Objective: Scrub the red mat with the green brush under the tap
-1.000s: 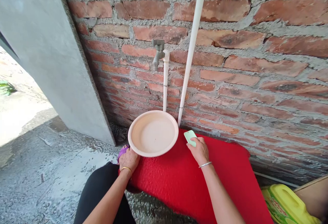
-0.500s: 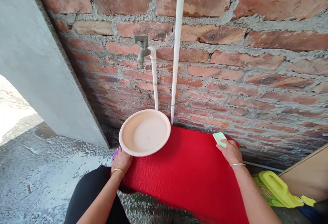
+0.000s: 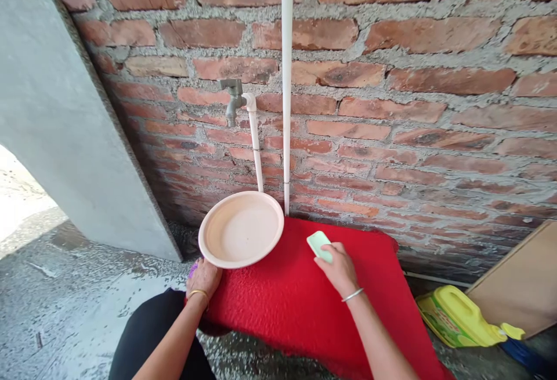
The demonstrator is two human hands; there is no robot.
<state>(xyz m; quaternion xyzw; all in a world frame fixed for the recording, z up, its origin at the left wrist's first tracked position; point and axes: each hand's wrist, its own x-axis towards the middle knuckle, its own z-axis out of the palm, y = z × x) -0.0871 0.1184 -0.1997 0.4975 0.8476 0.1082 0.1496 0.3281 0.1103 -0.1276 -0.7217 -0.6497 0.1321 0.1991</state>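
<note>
My right hand (image 3: 338, 267) grips a pale green soap dish (image 3: 319, 244), a small rounded rectangle with a raised rim, held just above the red cloth (image 3: 300, 304). At the left edge of the cloth, my left hand (image 3: 206, 277) is closed over a purple object (image 3: 192, 268). Only a bit of that object shows past my fingers, so its kind is unclear. Right beside my left hand sits a pale pink plastic basin (image 3: 241, 229), on the cloth's back left part, below the tap (image 3: 233, 101).
White pipes (image 3: 287, 90) run up the brick wall (image 3: 413, 101) behind. A grey slab (image 3: 87, 130) leans at left over wet concrete floor (image 3: 78, 310). At right, a yellow jug (image 3: 461, 319) lies on its side near a tan board (image 3: 517, 281).
My right hand has carried the soap dish leftward over the cloth, closer to the basin. My left hand keeps its place by the basin. The view has tilted slightly.
</note>
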